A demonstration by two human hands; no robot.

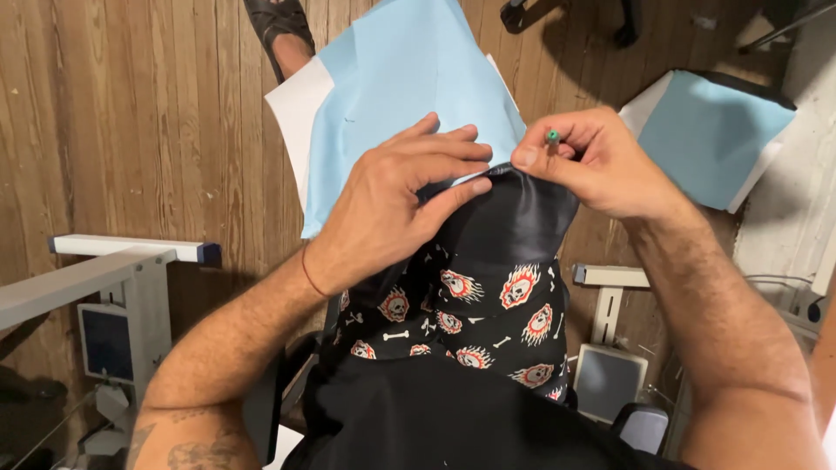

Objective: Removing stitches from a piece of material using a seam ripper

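A black fabric (488, 278) printed with flaming skulls and bones lies over my lap, its plain dark edge folded up at the top. My left hand (396, 200) presses on that folded edge, fingers spread toward the right. My right hand (592, 161) pinches the fabric's top edge and holds a pin with a green head (552, 136) between thumb and forefinger. A light blue sheet (392, 87) backed with white paper lies under and beyond the fabric.
Worn wooden floorboards (131, 113) lie below. A sandalled foot (279, 30) shows at the top. A second blue-and-white sheet (710, 135) rests at the right. A grey table frame (104, 270) stands left, and another grey frame (610, 287) stands right.
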